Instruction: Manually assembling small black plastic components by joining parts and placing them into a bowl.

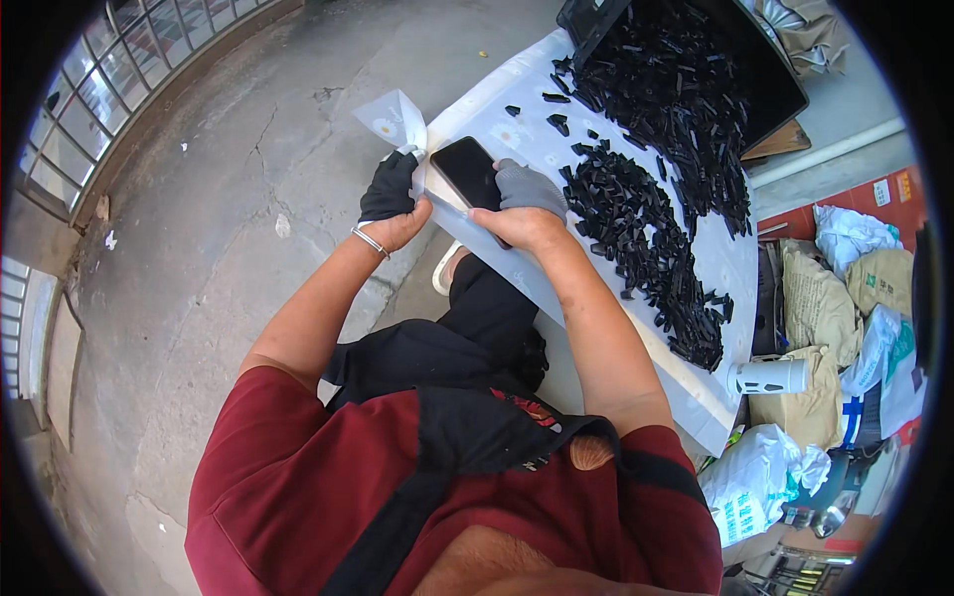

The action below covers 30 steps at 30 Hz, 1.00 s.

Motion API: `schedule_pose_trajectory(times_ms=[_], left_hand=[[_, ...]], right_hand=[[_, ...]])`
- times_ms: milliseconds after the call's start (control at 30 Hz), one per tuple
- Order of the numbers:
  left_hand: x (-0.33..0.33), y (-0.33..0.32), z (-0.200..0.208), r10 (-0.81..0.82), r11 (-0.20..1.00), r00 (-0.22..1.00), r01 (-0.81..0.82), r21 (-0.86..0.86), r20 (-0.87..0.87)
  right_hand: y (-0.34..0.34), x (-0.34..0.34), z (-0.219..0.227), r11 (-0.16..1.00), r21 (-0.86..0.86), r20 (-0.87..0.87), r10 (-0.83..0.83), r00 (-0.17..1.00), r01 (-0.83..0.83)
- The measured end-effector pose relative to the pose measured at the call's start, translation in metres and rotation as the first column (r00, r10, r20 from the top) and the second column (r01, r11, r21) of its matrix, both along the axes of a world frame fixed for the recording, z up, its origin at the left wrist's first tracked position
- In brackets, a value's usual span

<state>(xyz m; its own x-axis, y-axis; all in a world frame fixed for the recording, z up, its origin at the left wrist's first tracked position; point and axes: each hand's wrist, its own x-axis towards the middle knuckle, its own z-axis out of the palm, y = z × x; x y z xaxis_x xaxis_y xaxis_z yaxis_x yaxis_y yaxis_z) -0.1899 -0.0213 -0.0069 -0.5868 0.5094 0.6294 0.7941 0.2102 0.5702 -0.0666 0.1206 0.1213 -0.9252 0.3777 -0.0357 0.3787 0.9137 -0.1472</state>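
A dark-screened phone [467, 167] lies slanted at the near left corner of the table. Over its right part is my right hand [527, 204] in a grey fingerless glove, thumb at the near edge and fingers at the far side, closed on it. My left hand [390, 191], in a black and grey fingerless glove, is closed at the table corner on the edge of the pale flowered plastic tablecloth [512, 131]. A loose flap of that cloth sticks up past my left fingers. Many small black plastic pieces [636, 219] lie heaped to the right of my right hand.
A large black bin [770, 94] lies tipped at the far right, black pieces spilling from it. A white cylinder [770, 376] stands by the table's right edge. Beyond it are brown sacks [820, 303] and white plastic bags [755, 487]. Metal railings [129, 70] border the concrete floor at left.
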Motion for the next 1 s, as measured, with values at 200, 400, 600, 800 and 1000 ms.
schedule_pose_trajectory(times_ms=[200, 400, 600, 800, 1000], left_hand=[[0.001, -0.004, 0.005, -0.065, 0.998, 0.997, 0.065, -0.009, 0.045], [0.007, -0.019, 0.014, -0.018, 0.998, 0.99, 0.026, -0.056, 0.14], [0.028, -0.063, 0.002, 0.093, 0.993, 0.994, -0.088, -0.079, 0.058], [0.077, -0.094, 0.017, -0.045, 0.991, 0.951, 0.082, -0.108, 0.306], [0.153, -0.035, 0.069, -0.541, 0.813, 0.826, 0.562, -0.149, 0.159]], right_hand=[[-0.013, -0.007, 0.0, 0.996, 0.019, 0.091, -0.09, 0.992, 0.088], [-0.012, 0.013, -0.003, 0.991, 0.105, -0.087, -0.071, 0.994, 0.08], [0.024, 0.107, 0.009, 0.999, 0.027, -0.454, 0.05, 0.89, -0.042], [0.057, 0.244, 0.017, 0.875, 0.268, -0.471, -0.245, 0.847, 0.402], [0.077, 0.32, 0.006, 0.648, 0.324, -0.245, -0.647, 0.722, 0.69]])
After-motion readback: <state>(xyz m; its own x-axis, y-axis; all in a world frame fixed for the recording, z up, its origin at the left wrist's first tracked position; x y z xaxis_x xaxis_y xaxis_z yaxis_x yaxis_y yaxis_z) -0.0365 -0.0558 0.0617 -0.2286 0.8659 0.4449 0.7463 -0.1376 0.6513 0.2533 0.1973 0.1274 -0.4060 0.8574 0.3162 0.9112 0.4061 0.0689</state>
